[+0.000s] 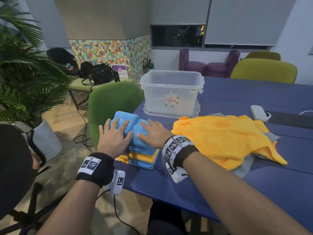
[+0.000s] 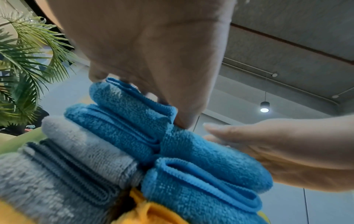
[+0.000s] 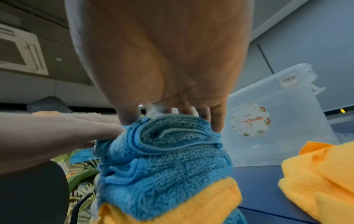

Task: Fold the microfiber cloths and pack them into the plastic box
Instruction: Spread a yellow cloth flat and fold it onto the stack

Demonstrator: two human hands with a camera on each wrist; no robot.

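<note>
Both hands lay flat on the top blue cloth point(image 1: 135, 128) of a stack of folded cloths point(image 1: 144, 156) at the near left corner of the blue table point(image 1: 237, 184). The left hand point(image 1: 113, 138) and right hand point(image 1: 152, 133) had straight, spread fingers pressing down, gripping nothing. The plastic box point(image 1: 171, 92) stood open behind the stack, and unfolded yellow cloths point(image 1: 220, 138) lay to the right

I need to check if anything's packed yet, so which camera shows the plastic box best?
The head view: the whole plastic box stands open on the blue table, its rim and clear walls visible, with no cloths showing inside. The right wrist view catches only its near stickered wall from low down. The left wrist view misses it.
</note>
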